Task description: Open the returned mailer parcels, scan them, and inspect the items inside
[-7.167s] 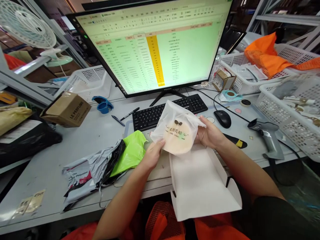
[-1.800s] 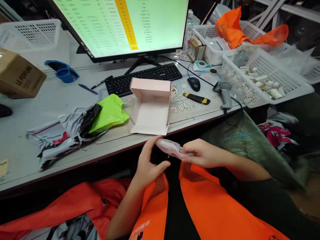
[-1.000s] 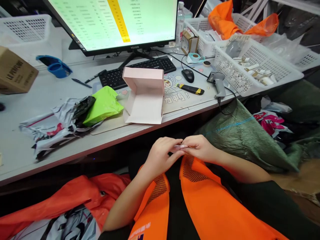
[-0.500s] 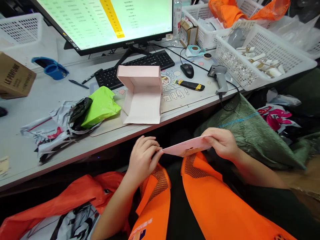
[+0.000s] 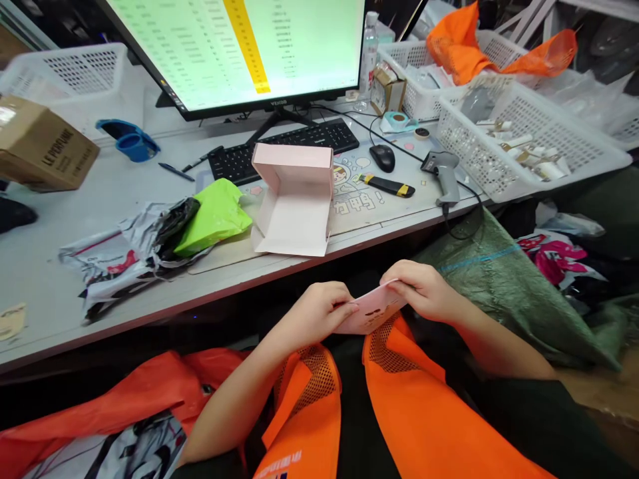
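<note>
A flat pink card (image 5: pixel 370 313) with small dark print is stretched between my two hands, above my lap and in front of the desk edge. My left hand (image 5: pixel 324 309) pinches its left end between thumb and fingers. At the opposite end my right hand (image 5: pixel 422 286) grips the upper right corner. Beyond them, an open pale pink box (image 5: pixel 294 216) stands on the desk with its lid raised and nothing visible inside. To its left lie a bright green plastic packet (image 5: pixel 217 216) and a crumpled grey-white mailing bag (image 5: pixel 137 246).
A monitor (image 5: pixel 259 53), keyboard (image 5: pixel 304 141), mouse (image 5: pixel 383 158), yellow-black cutter knife (image 5: pixel 388 185) and barcode scanner (image 5: pixel 443 176) occupy the desk. White baskets (image 5: pixel 574 156) stand at the right. A brown carton (image 5: pixel 52 150) is at left; a green sack (image 5: pixel 499 286) lies beside the desk.
My left hand has closed onto the card's left end, and my right hand has shifted slightly left. The card's printed face now shows more. The whole view has shifted somewhat.
</note>
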A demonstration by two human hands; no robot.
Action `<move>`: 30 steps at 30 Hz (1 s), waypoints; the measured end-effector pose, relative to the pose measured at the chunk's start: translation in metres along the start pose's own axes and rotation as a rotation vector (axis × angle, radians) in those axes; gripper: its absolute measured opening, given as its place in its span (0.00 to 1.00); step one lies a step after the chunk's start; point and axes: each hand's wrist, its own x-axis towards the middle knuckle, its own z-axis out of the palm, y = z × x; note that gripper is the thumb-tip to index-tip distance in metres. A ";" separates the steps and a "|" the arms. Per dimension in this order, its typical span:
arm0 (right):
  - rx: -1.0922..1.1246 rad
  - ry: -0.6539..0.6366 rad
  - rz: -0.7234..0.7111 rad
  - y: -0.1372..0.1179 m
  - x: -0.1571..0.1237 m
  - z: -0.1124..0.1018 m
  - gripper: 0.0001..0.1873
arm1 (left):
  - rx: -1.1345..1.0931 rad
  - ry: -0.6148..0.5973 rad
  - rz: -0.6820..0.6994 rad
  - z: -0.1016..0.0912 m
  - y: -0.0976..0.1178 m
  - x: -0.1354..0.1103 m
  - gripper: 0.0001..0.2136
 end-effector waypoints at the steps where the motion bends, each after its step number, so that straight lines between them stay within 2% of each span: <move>1: -0.049 0.100 0.016 -0.001 -0.002 0.002 0.08 | -0.075 0.007 -0.055 0.003 -0.004 0.003 0.12; 3: -0.139 0.268 -0.050 -0.004 -0.006 0.010 0.17 | -0.205 0.032 -0.182 0.011 -0.010 0.007 0.13; 4: -0.174 0.282 -0.116 -0.005 -0.009 0.014 0.21 | -0.259 0.041 -0.238 0.015 -0.011 0.009 0.13; 6: -0.214 0.177 -0.240 -0.007 -0.012 0.023 0.23 | -0.327 0.069 -0.308 0.024 -0.012 0.011 0.15; 8: -0.249 0.071 -0.286 -0.008 -0.011 0.030 0.20 | -0.352 0.107 -0.336 0.030 -0.010 0.012 0.17; 11: -0.307 0.053 -0.298 -0.005 -0.003 0.036 0.13 | -0.367 0.137 -0.371 0.033 -0.005 0.012 0.22; 13: -0.308 0.041 -0.302 -0.001 0.003 0.039 0.09 | -0.363 0.134 -0.367 0.031 -0.002 0.011 0.21; 16: -0.260 -0.004 -0.293 0.006 0.008 0.040 0.07 | -0.303 0.081 -0.291 0.020 0.000 0.000 0.11; 18: -0.200 0.024 -0.262 0.011 0.008 0.035 0.08 | -0.216 0.052 -0.203 0.010 -0.002 -0.011 0.05; 20: -0.151 0.093 -0.214 0.014 0.007 0.026 0.09 | -0.141 0.124 -0.108 0.004 -0.007 -0.023 0.06; 22: -0.160 0.100 -0.171 0.012 0.006 0.013 0.09 | -0.096 0.281 -0.023 0.004 -0.013 -0.031 0.12; 24: -0.231 0.004 -0.127 0.003 0.007 0.001 0.07 | -0.040 0.432 0.052 0.010 -0.017 -0.032 0.13; 25: -0.269 -0.055 -0.106 -0.003 0.010 -0.003 0.07 | 0.003 0.470 0.092 0.013 -0.018 -0.031 0.12; 28: -0.316 -0.191 -0.138 -0.023 0.020 -0.001 0.18 | 0.143 0.489 0.217 0.023 -0.015 -0.022 0.10; 30: -0.316 -0.245 -0.250 -0.030 0.027 0.009 0.10 | 0.204 0.465 0.274 0.025 -0.010 -0.018 0.09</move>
